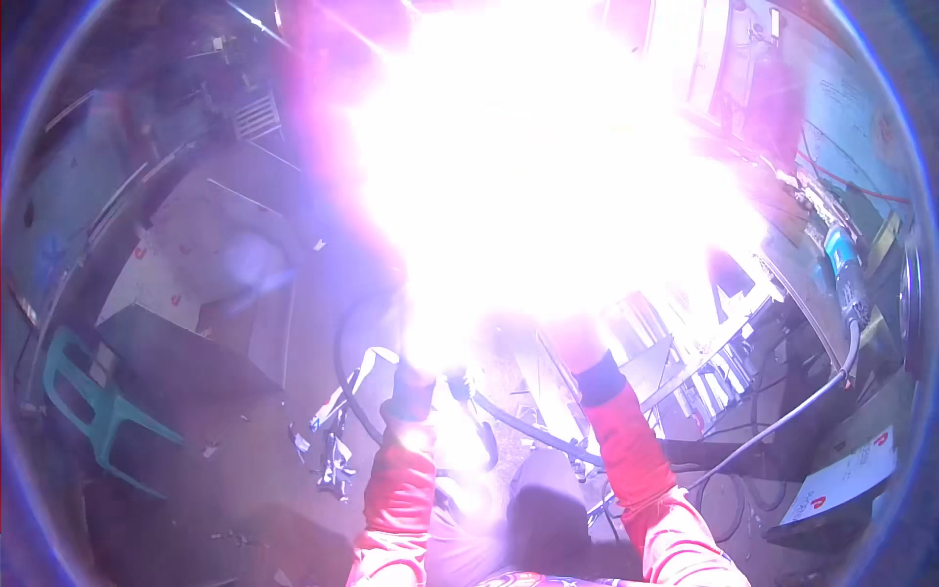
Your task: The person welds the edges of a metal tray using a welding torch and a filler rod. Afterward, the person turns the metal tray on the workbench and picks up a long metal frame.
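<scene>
A blinding white-violet glare (pixel 548 166), like a welding arc, fills the upper middle and washes out whatever lies in front of me. Both of my arms reach into it in red sleeves with dark cuffs. Of my left hand (pixel 419 373) only a bit by the wrist shows; its fingers are lost in the light. My right hand (pixel 577 347) shows pinkish above its cuff, with its fingers bleached out too. What either hand holds is hidden. Between my forearms a dark cable (pixel 533 430) runs across, over my lap.
Long metal strips (pixel 699 367) lie right of my right hand. A blue-bodied power tool (pixel 843 259) with a grey cord (pixel 782 421) hangs farther right. A flat white box (pixel 843 477) is at lower right. On the left stand a green plastic chair (pixel 103 416) and cardboard (pixel 156 284).
</scene>
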A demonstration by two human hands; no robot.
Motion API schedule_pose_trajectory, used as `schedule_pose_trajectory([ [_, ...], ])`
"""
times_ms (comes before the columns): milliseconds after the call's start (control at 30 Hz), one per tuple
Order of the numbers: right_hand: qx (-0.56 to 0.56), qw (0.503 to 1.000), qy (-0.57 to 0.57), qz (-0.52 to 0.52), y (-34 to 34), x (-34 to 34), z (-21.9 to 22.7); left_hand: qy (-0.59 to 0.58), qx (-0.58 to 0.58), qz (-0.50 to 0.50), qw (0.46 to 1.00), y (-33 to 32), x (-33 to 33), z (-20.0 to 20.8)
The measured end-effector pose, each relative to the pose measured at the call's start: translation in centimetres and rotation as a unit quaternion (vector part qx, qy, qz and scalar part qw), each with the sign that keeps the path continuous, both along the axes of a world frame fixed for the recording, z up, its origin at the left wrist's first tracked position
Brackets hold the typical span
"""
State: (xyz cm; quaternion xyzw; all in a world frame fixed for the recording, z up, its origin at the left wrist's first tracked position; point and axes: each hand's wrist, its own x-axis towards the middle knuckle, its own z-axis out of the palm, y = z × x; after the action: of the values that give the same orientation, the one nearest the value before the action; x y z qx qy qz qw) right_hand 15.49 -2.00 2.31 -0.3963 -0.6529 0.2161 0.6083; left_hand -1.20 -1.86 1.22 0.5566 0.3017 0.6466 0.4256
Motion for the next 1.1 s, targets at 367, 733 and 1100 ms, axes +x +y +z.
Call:
schedule_pose_trajectory([
  [367,-0.013,1.0,0.021,-0.003,-0.1,0.1,0.3,0.002,-0.008,0.002,1.0,0.3,0.0,-0.3],
  [733,-0.077,0.985,0.1,0.121,-1.6,1.0,1.7,-0.008,-0.006,0.007,1.0,0.3,-0.3,-0.2],
  [1100,-0.079,0.984,0.099,0.125,-1.7,1.3,2.3,0.002,-0.016,0.003,1.0,0.3,0.0,-0.3],
])
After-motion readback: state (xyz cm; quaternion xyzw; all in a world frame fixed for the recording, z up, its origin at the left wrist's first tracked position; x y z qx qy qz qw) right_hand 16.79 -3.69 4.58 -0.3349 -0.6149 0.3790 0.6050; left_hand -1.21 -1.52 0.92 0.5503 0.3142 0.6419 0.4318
